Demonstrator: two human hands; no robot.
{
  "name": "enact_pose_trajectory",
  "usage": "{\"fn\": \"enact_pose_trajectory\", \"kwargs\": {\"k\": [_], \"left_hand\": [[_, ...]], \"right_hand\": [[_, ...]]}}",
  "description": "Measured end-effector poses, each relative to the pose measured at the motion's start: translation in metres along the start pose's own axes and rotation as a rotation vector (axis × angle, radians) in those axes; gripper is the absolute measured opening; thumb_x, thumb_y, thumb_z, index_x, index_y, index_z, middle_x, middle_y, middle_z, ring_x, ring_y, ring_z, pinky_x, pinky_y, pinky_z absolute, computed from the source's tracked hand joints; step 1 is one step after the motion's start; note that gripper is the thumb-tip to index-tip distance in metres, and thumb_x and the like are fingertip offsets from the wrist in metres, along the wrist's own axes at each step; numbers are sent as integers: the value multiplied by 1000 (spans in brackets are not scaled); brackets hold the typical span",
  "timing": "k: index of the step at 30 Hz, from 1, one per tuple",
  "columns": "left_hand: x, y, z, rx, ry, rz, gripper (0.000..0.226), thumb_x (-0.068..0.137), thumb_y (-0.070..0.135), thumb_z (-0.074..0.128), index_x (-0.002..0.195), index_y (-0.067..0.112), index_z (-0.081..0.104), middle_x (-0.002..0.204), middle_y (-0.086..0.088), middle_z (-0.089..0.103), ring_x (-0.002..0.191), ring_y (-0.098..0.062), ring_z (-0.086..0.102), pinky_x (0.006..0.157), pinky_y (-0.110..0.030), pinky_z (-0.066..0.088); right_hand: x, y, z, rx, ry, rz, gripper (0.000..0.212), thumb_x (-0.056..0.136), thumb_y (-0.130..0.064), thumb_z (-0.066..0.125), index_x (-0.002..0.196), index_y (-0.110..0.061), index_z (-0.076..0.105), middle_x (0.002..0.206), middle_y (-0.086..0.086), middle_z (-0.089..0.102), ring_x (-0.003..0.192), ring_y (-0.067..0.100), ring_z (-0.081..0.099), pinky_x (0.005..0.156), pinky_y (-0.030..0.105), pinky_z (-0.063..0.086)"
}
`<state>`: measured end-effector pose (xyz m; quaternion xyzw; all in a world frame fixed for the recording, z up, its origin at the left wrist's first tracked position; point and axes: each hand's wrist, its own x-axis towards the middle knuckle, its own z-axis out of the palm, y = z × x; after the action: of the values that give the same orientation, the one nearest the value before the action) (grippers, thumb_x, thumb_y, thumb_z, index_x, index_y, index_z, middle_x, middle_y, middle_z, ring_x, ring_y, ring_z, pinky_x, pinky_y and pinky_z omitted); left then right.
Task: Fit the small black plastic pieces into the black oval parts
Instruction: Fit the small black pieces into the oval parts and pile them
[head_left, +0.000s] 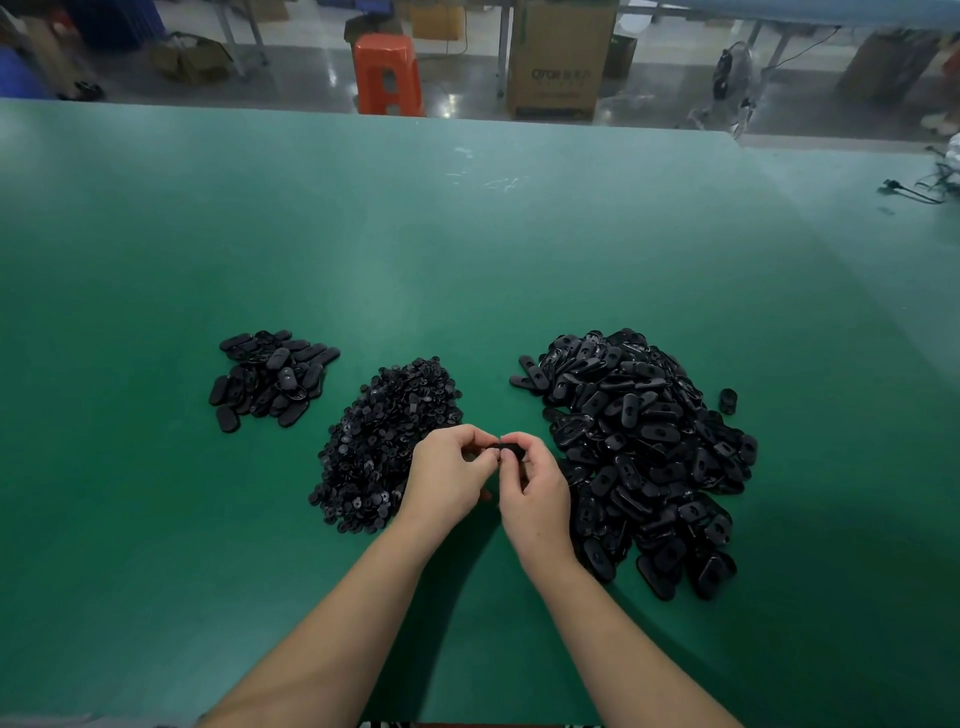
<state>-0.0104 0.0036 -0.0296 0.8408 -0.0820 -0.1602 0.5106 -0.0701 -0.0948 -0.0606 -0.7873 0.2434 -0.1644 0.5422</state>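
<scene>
Three black heaps lie on the green table (363, 234). A large pile of oval parts (644, 441) is on the right, a heap of small round pieces (384, 441) sits in the middle, and a smaller pile of ovals (270, 382) lies on the left. Between the middle and right heaps, my left hand (449, 473) and my right hand (532, 486) meet above the table. The fingertips of both pinch one black oval part (508, 448) between them. Whether a small piece sits in it is hidden by my fingers.
One stray oval part (728, 401) lies just right of the large pile. Black cables (919, 187) rest at the table's far right edge. Beyond the far edge stand an orange stool (387, 73) and a cardboard box (561, 57) on the floor.
</scene>
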Motion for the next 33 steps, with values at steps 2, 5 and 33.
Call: {"fn": "enact_pose_trajectory", "kwargs": {"k": [2, 5, 33], "left_hand": [[0, -1, -1, 9, -15, 8, 12, 95, 16, 68, 92, 23, 77, 81, 7, 74, 50, -15, 70, 51, -20, 51], [0, -2, -1, 9, -24, 9, 14, 96, 16, 66, 96, 23, 78, 85, 7, 75, 51, -15, 71, 53, -21, 52], [0, -2, -3, -63, -23, -22, 11, 92, 15, 69, 89, 23, 77, 81, 1, 74, 56, -19, 73, 65, -40, 62]], "right_hand": [[0, 0, 0, 0, 3, -6, 13, 101, -16, 57, 110, -16, 66, 106, -1, 70, 102, 17, 65, 92, 44, 53], [0, 0, 0, -2, 8, -15, 11, 101, -15, 58, 109, -16, 65, 104, -1, 70, 100, 18, 65, 90, 44, 53], [-1, 0, -1, -2, -8, -48, 19, 101, -10, 54, 105, -26, 62, 106, -3, 69, 101, 15, 65, 90, 42, 54]]}}
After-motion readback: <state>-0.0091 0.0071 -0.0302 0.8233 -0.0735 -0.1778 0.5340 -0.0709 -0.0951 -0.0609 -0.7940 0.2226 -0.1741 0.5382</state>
